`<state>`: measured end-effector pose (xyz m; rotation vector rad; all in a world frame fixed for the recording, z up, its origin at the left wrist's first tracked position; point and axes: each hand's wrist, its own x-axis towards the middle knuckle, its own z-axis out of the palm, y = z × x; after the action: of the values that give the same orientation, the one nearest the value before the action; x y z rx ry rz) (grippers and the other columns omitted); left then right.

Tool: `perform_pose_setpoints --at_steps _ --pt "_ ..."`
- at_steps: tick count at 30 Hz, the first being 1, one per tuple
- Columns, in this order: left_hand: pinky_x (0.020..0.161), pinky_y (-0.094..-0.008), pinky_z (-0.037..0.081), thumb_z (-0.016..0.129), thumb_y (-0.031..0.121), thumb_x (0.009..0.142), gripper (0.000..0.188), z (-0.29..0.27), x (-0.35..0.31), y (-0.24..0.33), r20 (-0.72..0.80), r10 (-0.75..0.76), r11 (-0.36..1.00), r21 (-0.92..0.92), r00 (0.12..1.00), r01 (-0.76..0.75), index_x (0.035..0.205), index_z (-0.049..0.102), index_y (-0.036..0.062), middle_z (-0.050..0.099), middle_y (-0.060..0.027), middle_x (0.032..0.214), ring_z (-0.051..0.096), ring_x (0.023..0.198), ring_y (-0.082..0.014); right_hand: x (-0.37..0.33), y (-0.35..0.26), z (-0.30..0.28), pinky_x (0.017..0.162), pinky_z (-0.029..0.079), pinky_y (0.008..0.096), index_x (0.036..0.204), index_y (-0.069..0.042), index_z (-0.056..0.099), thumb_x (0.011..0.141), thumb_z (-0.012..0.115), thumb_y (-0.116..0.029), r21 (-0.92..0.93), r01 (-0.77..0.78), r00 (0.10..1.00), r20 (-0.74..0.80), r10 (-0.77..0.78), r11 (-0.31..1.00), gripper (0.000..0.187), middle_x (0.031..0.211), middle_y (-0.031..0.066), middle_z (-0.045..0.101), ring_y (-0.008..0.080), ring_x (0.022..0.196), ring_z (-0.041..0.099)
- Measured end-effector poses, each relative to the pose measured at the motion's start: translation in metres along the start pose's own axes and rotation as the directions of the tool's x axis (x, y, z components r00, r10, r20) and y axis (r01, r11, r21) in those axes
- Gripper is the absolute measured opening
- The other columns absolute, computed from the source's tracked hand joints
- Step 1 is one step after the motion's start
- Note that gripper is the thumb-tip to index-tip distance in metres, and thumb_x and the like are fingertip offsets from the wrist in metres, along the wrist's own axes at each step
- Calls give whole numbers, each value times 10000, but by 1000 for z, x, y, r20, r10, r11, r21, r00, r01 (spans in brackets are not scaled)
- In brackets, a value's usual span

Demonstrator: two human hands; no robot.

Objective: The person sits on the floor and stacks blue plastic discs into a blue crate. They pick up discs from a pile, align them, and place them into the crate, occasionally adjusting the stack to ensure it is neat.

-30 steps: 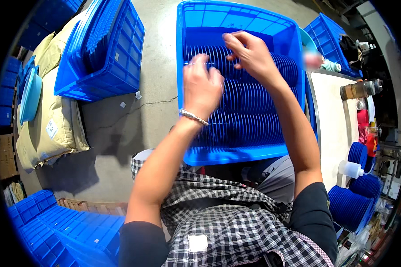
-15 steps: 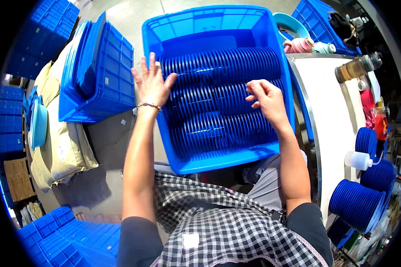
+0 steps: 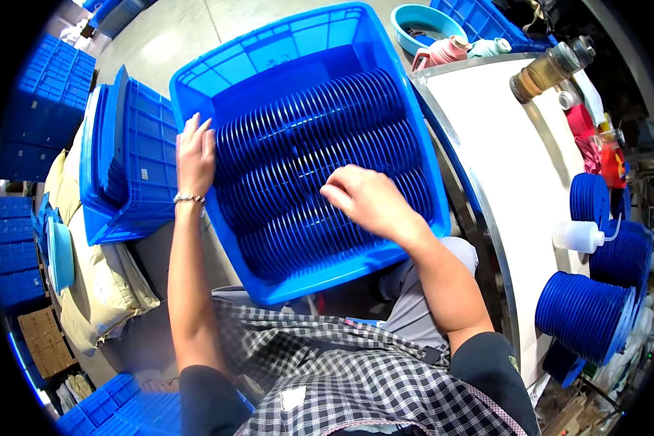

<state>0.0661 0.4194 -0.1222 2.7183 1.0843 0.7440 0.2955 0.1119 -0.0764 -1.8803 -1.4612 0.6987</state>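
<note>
A blue plastic bin [image 3: 309,280] stands before me, holding three rows of thin dark blue discs [image 3: 298,171] set on edge. My left hand [image 3: 195,160] is at the bin's left rim, fingers stretched out and slightly blurred; whether it presses on the rim is unclear. Over the middle and near rows hangs my right hand [image 3: 370,202], its fingers curled toward the thumb. The fingertips point down at the discs, and anything between them is hidden.
Left of the bin is a blue crate [image 3: 149,156] with flat blue panels standing in it, beside cream sacks [image 3: 105,291]. A white-topped table [image 3: 479,138] runs along the right, carrying blue spools [image 3: 581,316], a squeeze bottle [image 3: 578,236] and an amber flask [image 3: 548,73].
The view has turned, and the bin now appears tilted and closer to the crate. My right hand has moved left over the discs; my left hand has drawn its fingers closer together at the rim.
</note>
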Motion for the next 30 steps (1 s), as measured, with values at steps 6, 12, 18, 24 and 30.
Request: perform_pose_setpoints --at_steps 6,12,18,24,30 --pt "1215 -614 222 263 647 1061 757 59 42 87 353 -245 961 212 903 178 1508 515 91 487 -184 1562 401 1489 -335 -5 -5 22 810 569 503 983 -7 662 982 652 -304 -38 188 966 188 -178 981 297 994 194 702 392 945 696" --pt "1139 -512 386 334 594 1063 746 95 66 126 325 -24 995 102 945 -10 1383 587 -31 621 -223 1398 558 1329 -372 -6 -13 38 763 596 458 963 13 655 934 705 -247 -184 273 953 183 -239 944 267 935 193 705 361 875 725" --pt "1067 -479 464 386 507 1072 617 136 109 226 408 176 984 -59 896 -166 1307 588 -25 650 -278 1295 605 1239 -411 -13 -20 38 747 591 455 1020 54 671 931 680 -210 -135 275 938 254 -235 952 278 917 222 708 370 845 724" --pt "1135 -463 419 330 438 1077 625 184 170 266 671 84 989 -145 736 20 1502 455 -4 597 -284 1393 544 1323 -441 -15 0 49 753 577 476 1044 32 678 933 654 -185 -37 246 952 197 -234 969 245 973 226 702 370 877 712" --pt "1229 -421 323 355 502 1087 663 158 120 245 457 468 876 -123 757 -467 1592 366 72 402 -182 1617 383 1498 -320 -17 3 35 782 578 475 1043 27 691 916 670 -194 -120 165 957 258 -130 979 256 999 232 724 370 931 722"
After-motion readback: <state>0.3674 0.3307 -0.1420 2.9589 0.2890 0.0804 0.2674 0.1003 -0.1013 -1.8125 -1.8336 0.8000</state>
